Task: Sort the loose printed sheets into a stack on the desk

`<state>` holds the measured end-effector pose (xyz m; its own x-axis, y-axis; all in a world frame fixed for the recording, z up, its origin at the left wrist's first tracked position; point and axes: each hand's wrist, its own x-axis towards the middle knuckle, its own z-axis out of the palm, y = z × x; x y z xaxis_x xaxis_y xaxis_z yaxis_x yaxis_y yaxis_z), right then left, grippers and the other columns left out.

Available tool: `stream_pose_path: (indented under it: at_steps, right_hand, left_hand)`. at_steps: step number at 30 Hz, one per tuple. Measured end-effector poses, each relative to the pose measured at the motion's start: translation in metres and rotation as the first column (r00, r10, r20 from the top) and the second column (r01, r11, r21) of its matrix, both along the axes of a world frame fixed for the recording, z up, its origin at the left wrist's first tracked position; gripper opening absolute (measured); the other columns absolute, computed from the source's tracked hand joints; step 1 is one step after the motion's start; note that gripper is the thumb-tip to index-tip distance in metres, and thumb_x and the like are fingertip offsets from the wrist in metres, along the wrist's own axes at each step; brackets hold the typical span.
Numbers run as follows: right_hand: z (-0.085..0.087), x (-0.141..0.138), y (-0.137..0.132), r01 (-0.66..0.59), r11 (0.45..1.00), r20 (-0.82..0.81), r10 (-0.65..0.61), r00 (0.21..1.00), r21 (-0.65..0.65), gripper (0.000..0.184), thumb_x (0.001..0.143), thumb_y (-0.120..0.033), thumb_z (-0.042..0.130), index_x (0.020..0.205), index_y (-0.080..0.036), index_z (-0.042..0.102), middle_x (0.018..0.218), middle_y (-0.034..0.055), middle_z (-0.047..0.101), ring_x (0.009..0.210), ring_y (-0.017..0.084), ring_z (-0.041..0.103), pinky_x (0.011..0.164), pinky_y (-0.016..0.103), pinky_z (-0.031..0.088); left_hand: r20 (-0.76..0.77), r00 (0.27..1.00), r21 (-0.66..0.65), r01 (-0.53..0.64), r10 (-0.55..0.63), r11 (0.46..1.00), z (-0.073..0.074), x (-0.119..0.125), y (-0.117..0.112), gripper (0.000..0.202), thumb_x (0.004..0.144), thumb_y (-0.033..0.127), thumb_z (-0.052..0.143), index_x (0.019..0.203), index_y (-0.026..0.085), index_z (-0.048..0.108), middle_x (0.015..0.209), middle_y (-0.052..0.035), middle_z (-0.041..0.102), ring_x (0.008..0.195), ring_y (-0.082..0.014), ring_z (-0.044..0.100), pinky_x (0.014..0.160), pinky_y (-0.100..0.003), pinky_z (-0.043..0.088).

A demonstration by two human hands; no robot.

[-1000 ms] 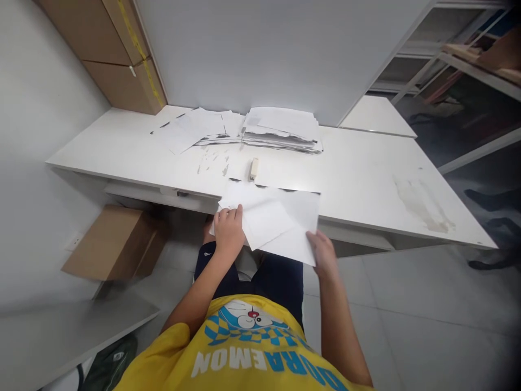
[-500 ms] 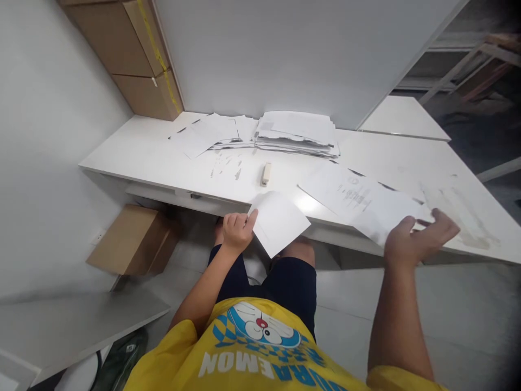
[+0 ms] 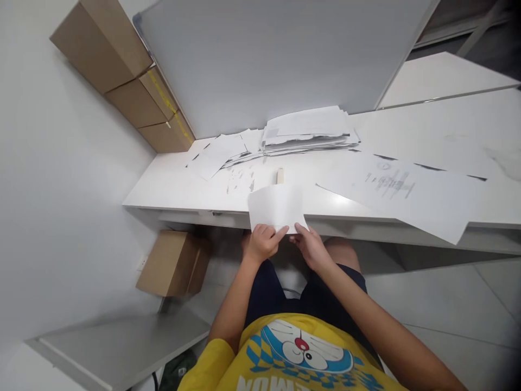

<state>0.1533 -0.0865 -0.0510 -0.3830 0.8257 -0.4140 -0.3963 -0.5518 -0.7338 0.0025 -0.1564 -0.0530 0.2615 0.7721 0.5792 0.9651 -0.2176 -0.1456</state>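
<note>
A small white sheet of paper is held upright at the front edge of the white desk. My left hand pinches its lower left edge. My right hand grips its lower right edge. Both hands are closed on the sheet, just below the desk edge and above my lap. A cream stapler lies on the desk right behind the sheet.
Large printed sheets lie spread on the desk to the right, one overhanging the edge. A thick paper stack and loose sheets sit by the partition. Cardboard boxes stand at the far left; another box is on the floor.
My right hand let go of the large sheets on the right and came back to the small sheet. Both hands now hold that sheet upright at the desk edge.
</note>
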Motion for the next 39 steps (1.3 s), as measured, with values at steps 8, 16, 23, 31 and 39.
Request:
stream_pose_path:
  at_steps: [8,16,23,31,39]
  right_hand:
    - [0.001,0.023,0.018,0.204,0.922,0.158,-0.267,0.951,0.328,0.029,0.064,-0.034,0.071,0.086,-0.02,0.059,0.081,-0.0012,0.063,0.06,0.01,0.049,0.049,0.022,0.042]
    - [-0.003,0.037,0.042,0.215,0.917,0.178,-0.286,0.942,0.336,0.025,0.064,-0.034,0.07,0.082,-0.019,0.063,0.081,-0.0001,0.065,0.06,0.009,0.051,0.049,0.022,0.047]
    - [0.003,0.043,0.048,0.303,0.908,0.224,-0.372,0.901,0.29,0.019,0.058,-0.031,0.069,0.069,-0.018,0.061,0.058,-0.0042,0.055,0.047,0.006,0.044,0.042,0.019,0.039]
    - [0.009,0.053,0.062,0.28,0.94,0.27,-0.326,0.906,0.194,0.018,0.058,-0.027,0.069,0.07,-0.018,0.059,0.057,-0.0038,0.055,0.046,0.006,0.047,0.042,0.018,0.041]
    - [0.025,0.06,0.067,0.215,0.94,0.331,-0.298,0.896,0.266,0.018,0.062,-0.028,0.068,0.069,-0.02,0.053,0.059,-0.0052,0.05,0.048,0.006,0.041,0.042,0.019,0.037]
  left_hand:
    - [-0.007,0.985,-0.274,-0.169,0.173,0.947,0.021,-0.017,0.017,0.046,0.092,0.011,0.042,0.133,0.021,0.062,0.082,-0.007,0.059,0.082,-0.0222,0.054,0.074,-0.036,0.041]
    - [0.461,0.884,-0.355,0.109,0.073,0.928,0.033,-0.011,0.036,0.078,0.079,0.007,0.036,0.155,0.022,0.024,0.127,-0.0105,0.058,0.12,-0.0236,0.052,0.104,-0.042,0.042]
    - [0.34,0.934,-0.416,0.044,0.111,0.908,0.058,-0.027,0.108,0.066,0.084,0.004,0.033,0.149,0.013,0.037,0.158,-0.0103,0.04,0.151,-0.0216,0.028,0.122,-0.04,0.03]
    - [0.161,0.973,-0.456,-0.077,0.167,0.887,0.051,-0.015,0.125,0.056,0.083,-0.002,0.038,0.133,0.012,0.059,0.148,-0.01,0.053,0.143,-0.0195,0.044,0.123,-0.042,0.031]
    - [0.27,0.961,-0.488,0.086,0.056,0.869,0.076,-0.04,0.161,0.05,0.088,0.012,0.042,0.135,0.017,0.06,0.135,-0.0129,0.064,0.138,-0.0285,0.049,0.119,-0.052,0.029]
